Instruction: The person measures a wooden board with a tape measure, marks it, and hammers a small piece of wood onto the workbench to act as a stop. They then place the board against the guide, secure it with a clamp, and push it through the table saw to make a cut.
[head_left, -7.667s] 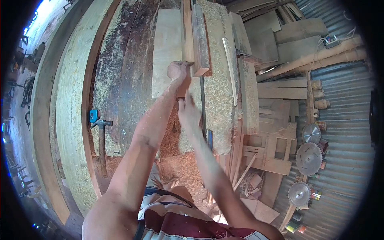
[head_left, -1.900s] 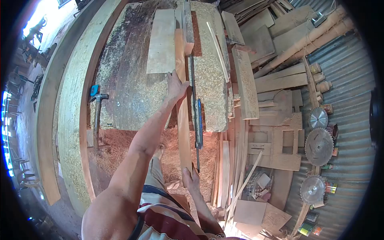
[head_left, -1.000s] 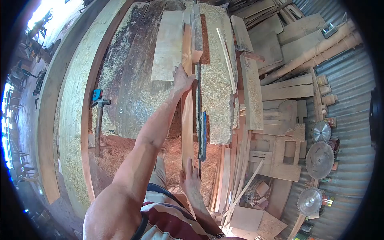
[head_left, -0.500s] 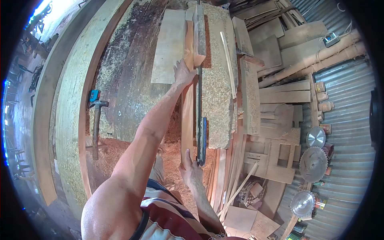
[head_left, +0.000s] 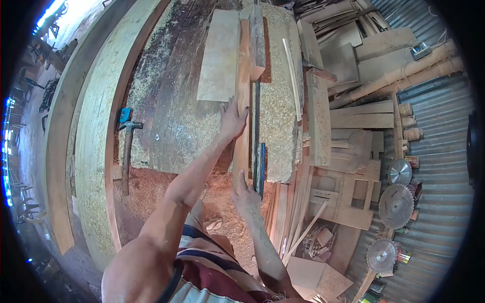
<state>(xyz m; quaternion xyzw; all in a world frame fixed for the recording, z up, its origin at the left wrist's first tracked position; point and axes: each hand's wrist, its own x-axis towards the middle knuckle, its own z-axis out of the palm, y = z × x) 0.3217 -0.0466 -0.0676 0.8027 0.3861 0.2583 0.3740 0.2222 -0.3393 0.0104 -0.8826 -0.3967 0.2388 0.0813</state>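
Note:
A long, narrow wooden board (head_left: 243, 60) lies lengthwise on the sawdust-strewn bench, along a wooden guide block (head_left: 257, 45). My left hand (head_left: 234, 120) grips the board about midway, its fingers over the left side and its thumb towards the right edge. At the near end, my right hand (head_left: 248, 200) holds the board from behind, with the index finger stretched forward along it. Just right of the board runs a dark metal bar (head_left: 256, 118), and a blue-edged strip (head_left: 262, 164) sits beside my right hand. The right hand's lower fingers are partly hidden.
A hammer (head_left: 127, 156) and a teal tape measure (head_left: 126, 115) lie to the left, near long planks (head_left: 93, 136). A pale flat panel (head_left: 218, 55) rests beyond my left hand. Circular saw blades (head_left: 396, 206) hang along the corrugated wall; offcuts lean at right.
My right hand has moved forward with the near end of the board, which has slid slightly away from me. The left hand has shifted back along the board, closer to my body.

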